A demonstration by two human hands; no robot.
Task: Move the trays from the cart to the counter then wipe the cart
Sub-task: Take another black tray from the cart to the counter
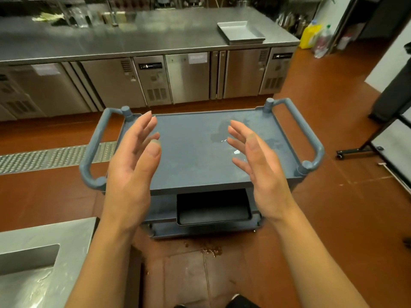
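Head view shows the left hand and the right hand held above the grey cart, palms facing each other, fingers relaxed and holding nothing. Metal trays already lie stacked on the steel counter, while a dark tray sits on a lower shelf. I think it may be forgotten there, or the wet patch may spread when wiping.

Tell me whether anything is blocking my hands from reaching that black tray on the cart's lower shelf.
Yes. The cart's top shelf lies between both hands and the black tray. The left hand and right hand hover open above it, so they would have to come round its near edge.
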